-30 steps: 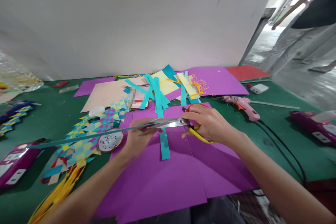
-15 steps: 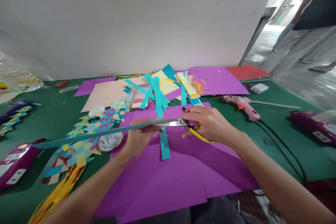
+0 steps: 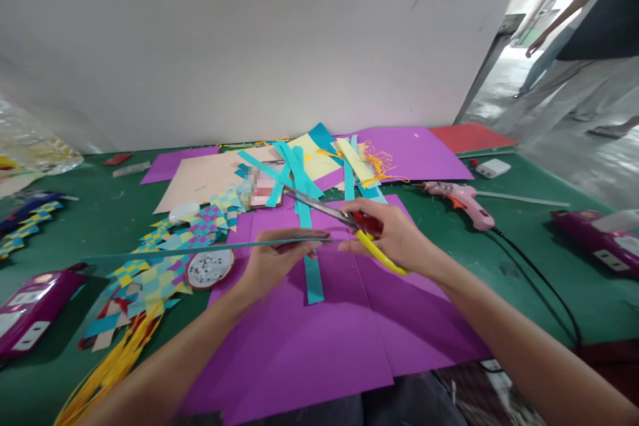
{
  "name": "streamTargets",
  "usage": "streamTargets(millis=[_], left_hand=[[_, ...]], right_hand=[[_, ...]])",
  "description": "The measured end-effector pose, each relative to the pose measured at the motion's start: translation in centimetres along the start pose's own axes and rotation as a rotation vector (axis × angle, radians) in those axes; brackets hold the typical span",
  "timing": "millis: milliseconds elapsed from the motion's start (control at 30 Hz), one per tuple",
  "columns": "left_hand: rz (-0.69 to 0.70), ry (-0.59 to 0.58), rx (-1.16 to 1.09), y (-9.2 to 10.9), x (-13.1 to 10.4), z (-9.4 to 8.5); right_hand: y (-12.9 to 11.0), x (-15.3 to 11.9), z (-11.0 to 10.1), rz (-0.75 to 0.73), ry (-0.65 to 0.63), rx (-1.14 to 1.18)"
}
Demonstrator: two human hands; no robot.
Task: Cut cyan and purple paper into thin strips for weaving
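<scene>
My left hand (image 3: 274,258) pinches a long teal paper strip (image 3: 184,251), seen nearly edge-on and stretching out to the left. My right hand (image 3: 387,229) grips yellow-handled scissors (image 3: 319,205), whose blades point up and left, above the strip and apart from it. The strip's right end runs close to my right fingertips; whether they touch it I cannot tell. Below both hands lie large purple paper sheets (image 3: 309,359). A loose turquoise strip (image 3: 313,279) rests on them, and more turquoise strips (image 3: 299,173) are piled just beyond.
At the right lie a pink glue gun (image 3: 466,202) with a black cord and a purple power strip (image 3: 594,239). Another power strip (image 3: 34,313), woven paper pieces (image 3: 154,286) and yellow tassels (image 3: 117,363) are at the left. A person (image 3: 599,33) stands beyond the table.
The scissors have swung up off the teal strip, their blades now pointing up-left. My left hand has shifted slightly right with the strip. The person in the background has moved an arm.
</scene>
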State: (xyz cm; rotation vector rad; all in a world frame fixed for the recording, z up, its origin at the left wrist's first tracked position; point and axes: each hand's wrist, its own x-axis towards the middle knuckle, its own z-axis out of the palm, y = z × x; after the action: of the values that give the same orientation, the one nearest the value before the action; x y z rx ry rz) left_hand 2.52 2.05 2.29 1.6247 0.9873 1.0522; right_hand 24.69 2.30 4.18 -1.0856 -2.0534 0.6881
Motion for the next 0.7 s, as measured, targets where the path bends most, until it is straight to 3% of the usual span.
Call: streamTargets(millis=[167,367,700], left_hand=[[0.045,-0.03,-0.041,-0.4,-0.1,0.0],[0.07,0.099,0.001,-0.1,-0.1,-0.3],[0.131,0.152,0.037,0.1,0.2,-0.7]], right_hand=[[0.2,-0.3,1.1,-0.123,0.043,0.106],[0.3,-0.1,-0.3,-0.199,0.112,0.008],[1.2,0.1,-1.2,-0.307,-0.017,-0.376]])
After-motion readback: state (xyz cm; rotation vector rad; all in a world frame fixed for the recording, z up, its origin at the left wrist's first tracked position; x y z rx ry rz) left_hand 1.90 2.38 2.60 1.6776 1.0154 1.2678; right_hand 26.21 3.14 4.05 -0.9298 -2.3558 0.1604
